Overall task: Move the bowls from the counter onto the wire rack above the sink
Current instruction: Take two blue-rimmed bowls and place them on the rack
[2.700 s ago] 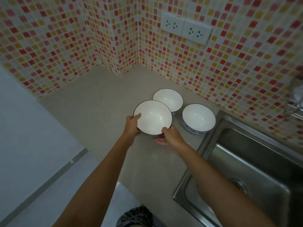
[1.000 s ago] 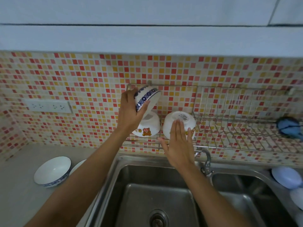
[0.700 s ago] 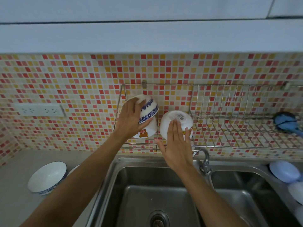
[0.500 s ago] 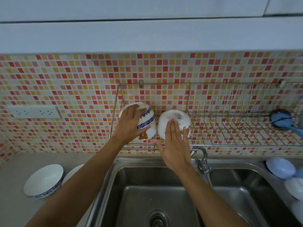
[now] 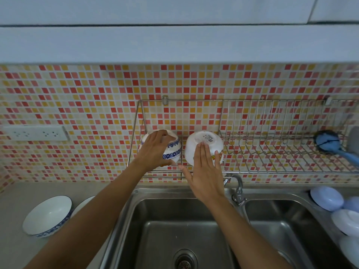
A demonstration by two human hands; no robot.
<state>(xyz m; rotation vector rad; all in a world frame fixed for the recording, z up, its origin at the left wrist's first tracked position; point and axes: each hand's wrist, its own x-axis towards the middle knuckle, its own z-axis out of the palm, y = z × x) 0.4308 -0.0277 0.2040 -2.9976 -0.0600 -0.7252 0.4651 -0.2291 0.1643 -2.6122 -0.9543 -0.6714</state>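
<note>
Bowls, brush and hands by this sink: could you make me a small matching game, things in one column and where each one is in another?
Things:
1. blue-patterned bowl
2. white bowl with the label
3. blue-rimmed bowl
4. blue brush

Places:
A. on the counter, left of the sink
B. far right of the wire rack
C. under the left hand
D. touched by the flat right hand

Pairs: 1-C, 2-D, 3-A, 4-B
</note>
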